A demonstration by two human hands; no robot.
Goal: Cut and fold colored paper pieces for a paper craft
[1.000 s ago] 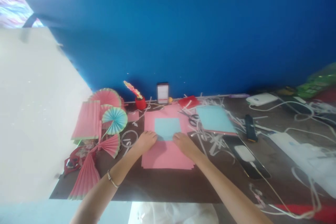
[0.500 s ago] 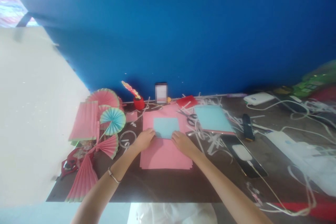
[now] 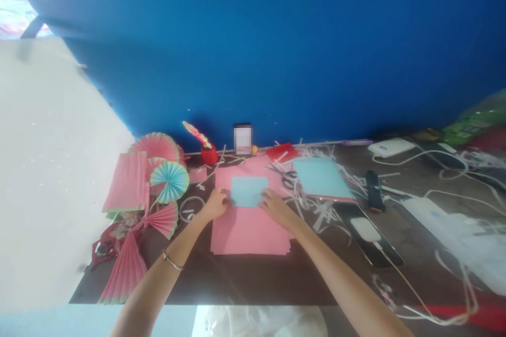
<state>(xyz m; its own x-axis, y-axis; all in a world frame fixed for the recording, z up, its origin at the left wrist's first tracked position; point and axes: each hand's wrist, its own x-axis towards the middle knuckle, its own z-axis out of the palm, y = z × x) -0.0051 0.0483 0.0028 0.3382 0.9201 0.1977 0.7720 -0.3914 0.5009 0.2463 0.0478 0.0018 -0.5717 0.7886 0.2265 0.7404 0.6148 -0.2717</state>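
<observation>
A small light blue sheet of paper (image 3: 250, 191) lies on a stack of larger pink paper (image 3: 250, 231) in front of me. With bent fingers, my left hand (image 3: 216, 204) holds the sheet's left edge, near the lower corner. On the opposite side my right hand (image 3: 275, 208) has its thumb and fingers closed at the right edge. Scissors (image 3: 290, 180) rest just beyond the right hand, partly over the pink paper. Left of my left hand is a clear ring, perhaps a tape roll (image 3: 192, 209).
Pleated paper fans (image 3: 169, 181) crowd the left side. To the right are a light blue paper stack (image 3: 323, 178), white paper scraps (image 3: 324, 213), a phone (image 3: 381, 247) and cables. A red pot (image 3: 209, 155) stands at the back by the blue wall (image 3: 276, 52).
My left hand has shifted slightly left and up, from the sheet's lower corner to its side. The right hand has moved a little up the right edge. The blue sheet stays nearly in place.
</observation>
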